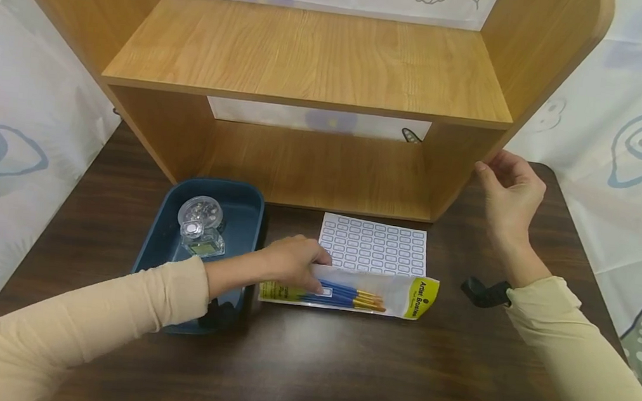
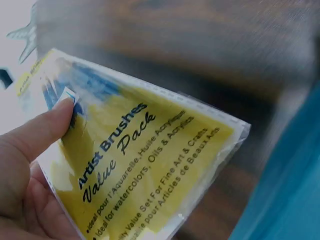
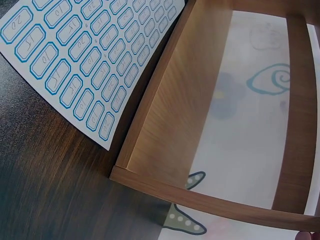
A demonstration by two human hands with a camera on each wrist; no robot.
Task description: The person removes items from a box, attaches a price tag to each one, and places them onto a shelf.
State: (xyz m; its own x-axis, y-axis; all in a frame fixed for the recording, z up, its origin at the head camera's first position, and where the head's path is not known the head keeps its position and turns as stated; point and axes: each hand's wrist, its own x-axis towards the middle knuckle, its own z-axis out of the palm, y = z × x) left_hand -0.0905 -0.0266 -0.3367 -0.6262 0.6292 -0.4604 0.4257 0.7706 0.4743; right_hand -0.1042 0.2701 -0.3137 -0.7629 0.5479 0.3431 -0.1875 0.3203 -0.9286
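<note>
My left hand point(image 1: 292, 263) grips a clear packet of artist brushes point(image 1: 399, 290), thumb on top and fingers beneath. Blue handles with gold ferrules show through the plastic. A small white label point(image 2: 68, 93) sits on the packet at the thumb's tip. On the right, my right hand point(image 1: 512, 195) holds the front edge of the wooden shelf's side panel point(image 1: 468, 153) between thumb and fingers; only a fingertip shows in the right wrist view. Behind the packet lies a sheet of blue-bordered labels point(image 1: 375, 240), marked with handwritten numbers point(image 3: 62, 62).
A dark blue tray point(image 1: 243, 203) stands on the left, partly under my left forearm. Inside it are a round clear container point(image 1: 201, 211) and a small clear box point(image 1: 205, 243). The two-level wooden shelf point(image 1: 311, 53) stands at the back of the dark table point(image 1: 341, 368).
</note>
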